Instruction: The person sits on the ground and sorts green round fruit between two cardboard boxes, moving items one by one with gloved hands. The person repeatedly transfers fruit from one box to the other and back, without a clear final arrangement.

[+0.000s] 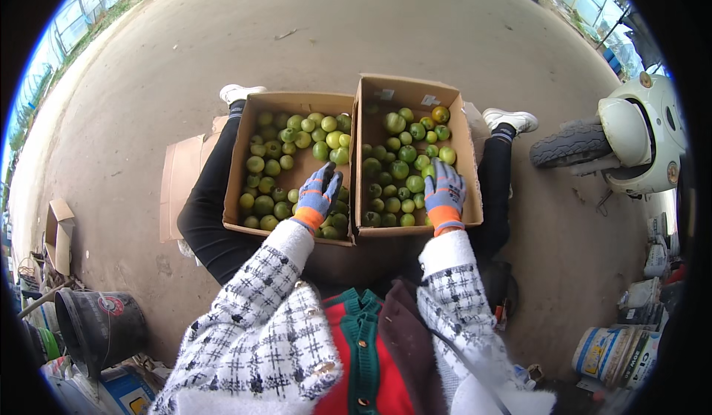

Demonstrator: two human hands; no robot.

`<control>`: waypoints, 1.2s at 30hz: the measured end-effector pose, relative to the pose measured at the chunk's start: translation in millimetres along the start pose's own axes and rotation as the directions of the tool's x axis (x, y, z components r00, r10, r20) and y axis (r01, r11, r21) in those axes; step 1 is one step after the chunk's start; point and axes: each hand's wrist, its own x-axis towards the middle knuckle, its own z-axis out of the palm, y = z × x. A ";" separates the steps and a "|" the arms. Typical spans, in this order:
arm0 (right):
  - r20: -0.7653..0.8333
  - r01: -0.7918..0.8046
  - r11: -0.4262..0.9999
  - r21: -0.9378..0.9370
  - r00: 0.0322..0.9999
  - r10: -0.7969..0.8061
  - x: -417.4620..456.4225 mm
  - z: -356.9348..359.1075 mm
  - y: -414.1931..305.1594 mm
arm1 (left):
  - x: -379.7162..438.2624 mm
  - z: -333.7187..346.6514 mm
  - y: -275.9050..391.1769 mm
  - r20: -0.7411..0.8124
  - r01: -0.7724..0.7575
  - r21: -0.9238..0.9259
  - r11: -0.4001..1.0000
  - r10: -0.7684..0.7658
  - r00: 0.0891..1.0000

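Two open cardboard boxes stand side by side between my legs. The left box (300, 176) holds many green tomatoes (272, 149) around a bare patch of its floor. My left hand (318, 197), in a grey-blue work glove with dark fingertips and an orange cuff, hangs over this box's right part, fingers apart. No tomato shows in it. Green tomatoes are spread through the right box (473, 192), with an orange-tinged tomato (440, 115) at its far end. My gloved right hand (446, 192) lies palm down at that box's right side, its fingertips beside a green tomato (428, 171). Whatever lies under its palm is hidden.
Flattened cardboard (181, 176) lies on the ground left of my leg. A cream scooter (639, 131) stands at the right, its front wheel (573, 145) near my shoe. A black bucket (100, 326) is at lower left, and a white bucket (603, 354) at lower right.
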 end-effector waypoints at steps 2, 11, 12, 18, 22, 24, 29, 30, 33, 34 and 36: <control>0.163 0.179 0.977 -0.115 0.974 -0.159 -5.2 0.0 -6.0 | -2.7 -3.2 2.9 0.107 0.056 0.077 0.995 -0.064 0.992; 0.386 -0.049 0.926 -0.374 0.900 0.204 -8.4 -5.3 -24.0 | -3.3 -5.6 1.5 0.144 0.036 0.086 0.996 -0.049 0.988; 0.381 -0.069 0.936 -0.344 0.901 0.206 -7.0 -9.0 -26.6 | -3.6 -6.4 3.0 0.136 0.052 0.089 0.995 -0.063 0.989; 0.165 -0.054 0.983 -0.173 0.983 0.083 -9.1 -14.5 -26.3 | 6.3 -20.8 -14.8 -0.126 0.039 0.282 0.959 -0.003 0.992; 0.159 -0.012 0.997 -0.079 0.987 0.025 -9.0 -10.5 -22.9 | 14.4 -53.5 -30.5 0.045 0.251 0.551 0.796 -0.329 0.943; 0.203 0.001 0.999 -0.040 0.979 0.007 -8.8 -11.2 -22.0 | 10.6 -55.2 -22.3 0.209 0.127 0.617 0.777 -0.318 0.925; 0.139 0.107 0.994 -0.019 0.985 -0.103 -11.4 -4.8 -21.4 | 6.6 -32.3 -12.1 0.427 -0.237 0.702 0.672 -0.130 0.895; 0.123 0.124 0.992 -0.009 0.985 -0.122 -10.8 -6.8 -22.1 | 12.1 -29.5 -8.9 0.447 -0.251 0.706 0.662 -0.142 0.883; 0.000 0.264 0.952 0.153 0.964 -0.267 -9.2 -15.7 -29.6 | 14.9 -31.0 -5.3 0.397 -0.208 0.709 0.674 -0.138 0.907; -0.047 0.280 0.926 0.253 0.960 -0.277 -11.2 -25.3 -39.0 | 12.0 -30.1 -1.9 0.290 -0.208 0.617 0.759 0.027 0.957; -0.147 0.386 0.839 0.384 0.922 -0.357 -17.9 -32.0 -57.1 | 12.7 -31.8 1.1 0.223 -0.231 0.231 0.945 0.180 0.958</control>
